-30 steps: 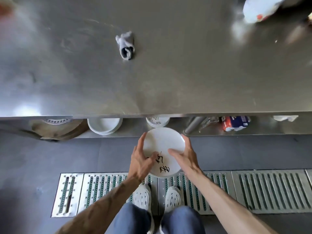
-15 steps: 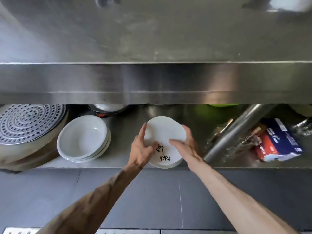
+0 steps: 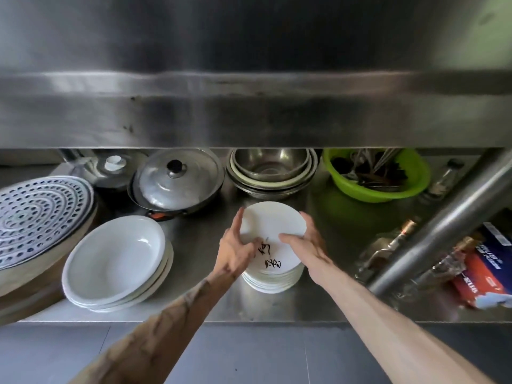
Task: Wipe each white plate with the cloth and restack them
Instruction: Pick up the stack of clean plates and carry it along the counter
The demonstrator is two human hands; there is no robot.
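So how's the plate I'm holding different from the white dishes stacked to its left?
The plate is smaller, flatter and bears black writing; the dishes are wider, deeper and plain. The plate is held at its rim; the dishes lie untouched. Both are white and sit on stacks.

There is one camera. It sits on the person's head and looks forward and down. It is low, so it peeks under the worktop (image 3: 249, 115), whose shiny front edge fills the top of the picture. Below that it looks into the shelf (image 3: 318, 306) underneath, from the front and a bit from above. The floor (image 3: 249, 353) shows along the bottom. The camera is close: both arms come in from the bottom, and the left hand (image 3: 235, 249) and right hand (image 3: 307, 245) meet at the top plate (image 3: 273, 223) in the middle. The view is very wide, so straight edges look bent.
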